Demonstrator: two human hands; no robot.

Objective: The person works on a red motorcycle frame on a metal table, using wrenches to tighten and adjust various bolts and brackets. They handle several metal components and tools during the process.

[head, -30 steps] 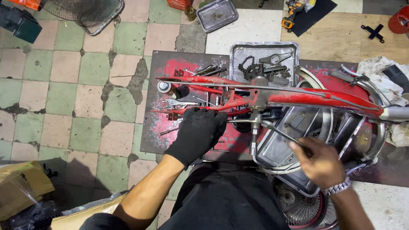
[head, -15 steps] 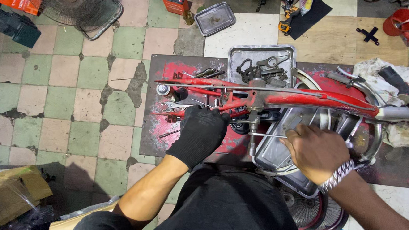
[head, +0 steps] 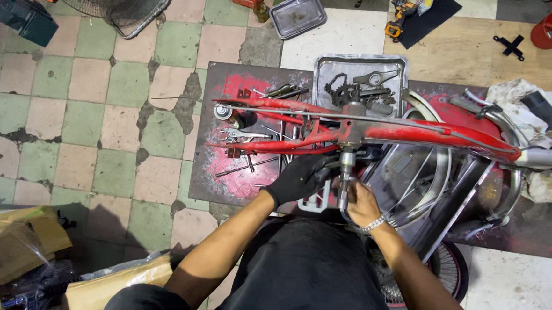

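While the red bicycle frame (head: 379, 131) lies sideways over a dark floor mat (head: 224, 171) strewn with tools, the gloved left hand (head: 300, 177) closes around the frame's lower tube near its junction. Just beside it, the bare right hand (head: 361, 203) grips a silver vertical tool (head: 345, 178). A metal tray (head: 339, 69) of parts sits beyond.

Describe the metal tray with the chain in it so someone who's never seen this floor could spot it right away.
Find the red bicycle frame lying across the dark mat. Just beyond its middle, on the far side from the person, sits a rectangular metal tray holding a chain and dark parts. The other tray, farther off on the tiles, is empty.
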